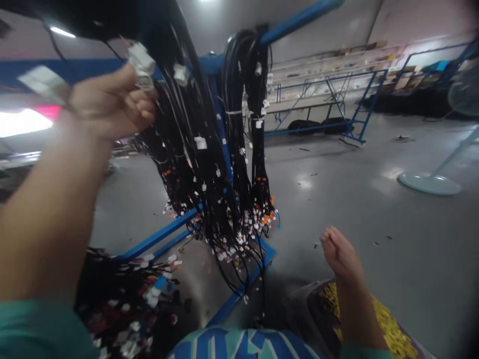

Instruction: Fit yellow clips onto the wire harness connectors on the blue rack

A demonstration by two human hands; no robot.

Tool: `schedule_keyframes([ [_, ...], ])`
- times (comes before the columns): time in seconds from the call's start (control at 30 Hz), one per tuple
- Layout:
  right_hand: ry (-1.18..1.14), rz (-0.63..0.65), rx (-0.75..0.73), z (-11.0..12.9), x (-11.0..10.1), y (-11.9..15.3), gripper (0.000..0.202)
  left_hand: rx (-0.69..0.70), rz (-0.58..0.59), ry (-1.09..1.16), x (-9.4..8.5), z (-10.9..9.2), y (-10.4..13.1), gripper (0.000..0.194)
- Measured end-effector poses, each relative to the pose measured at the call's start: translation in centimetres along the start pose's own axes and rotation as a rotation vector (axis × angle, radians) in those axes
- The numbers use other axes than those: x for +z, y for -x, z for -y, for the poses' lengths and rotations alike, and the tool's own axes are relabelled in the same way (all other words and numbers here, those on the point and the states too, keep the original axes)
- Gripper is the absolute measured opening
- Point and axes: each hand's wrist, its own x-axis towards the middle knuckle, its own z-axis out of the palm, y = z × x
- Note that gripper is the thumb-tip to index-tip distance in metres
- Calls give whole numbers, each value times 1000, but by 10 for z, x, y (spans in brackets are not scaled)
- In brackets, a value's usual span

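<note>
My left hand (112, 102) is raised at the upper left, its fingers closed on a white plastic connector (141, 60). Another white connector (45, 82) sticks out, blurred, on the wrist side of that hand. Right beside it hang thick bundles of black wire harness (194, 119), with white connectors along them and many small coloured ones at their lower ends. My right hand (344, 257) is low at the right, away from the harnesses. Its fingers are pressed together, and whatever may be between them is too small to make out.
A blue metal rack (220, 119) carries the harnesses, its base bars (164, 232) reaching across the floor. More harness ends (138, 299) lie at lower left. Yellow pieces (389, 329) fill a bag or bin by my right arm. A fan base (428, 183) stands right; a blue-framed table (318, 104) is behind.
</note>
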Motion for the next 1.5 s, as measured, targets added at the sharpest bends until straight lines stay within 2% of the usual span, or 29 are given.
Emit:
schedule_keyframes([
  [0.07,-56,105,-7,17,58,-9,25,73,82,-98,-1,1,-1,40],
  [0.13,-94,350,-35,42,117,-5,30,46,114,-64,-3,5,-2,42],
  [0.2,-83,566,-98,69,173,6,27,13,91,0,-8,8,-4,39],
  [0.27,-77,723,-183,91,220,18,26,-32,11,50,-13,12,-4,37],
  [0.4,-105,878,-367,115,292,33,26,-97,-102,106,-21,18,-5,32],
  [0.57,-166,954,-485,121,352,38,24,-104,-47,140,-30,24,-5,24],
  [0.7,-149,1007,-530,120,375,42,24,-64,-26,178,-30,27,0,21],
  [0.9,-106,1017,-538,110,382,50,23,25,-29,255,-32,37,3,10],
  [1.0,-81,949,-647,103,384,49,19,24,-37,283,-35,40,2,15],
  [1.13,13,779,-881,95,390,46,12,20,-91,308,-33,39,2,19],
  [1.2,33,710,-948,92,393,47,10,16,-119,312,-31,39,3,20],
  [1.3,3,700,-953,87,397,49,10,15,-125,332,-27,39,3,21],
  [1.4,-63,739,-899,83,401,52,9,13,-104,357,-25,39,3,23],
  [1.5,-100,725,-856,82,403,55,9,2,-91,368,-24,39,3,23],
])
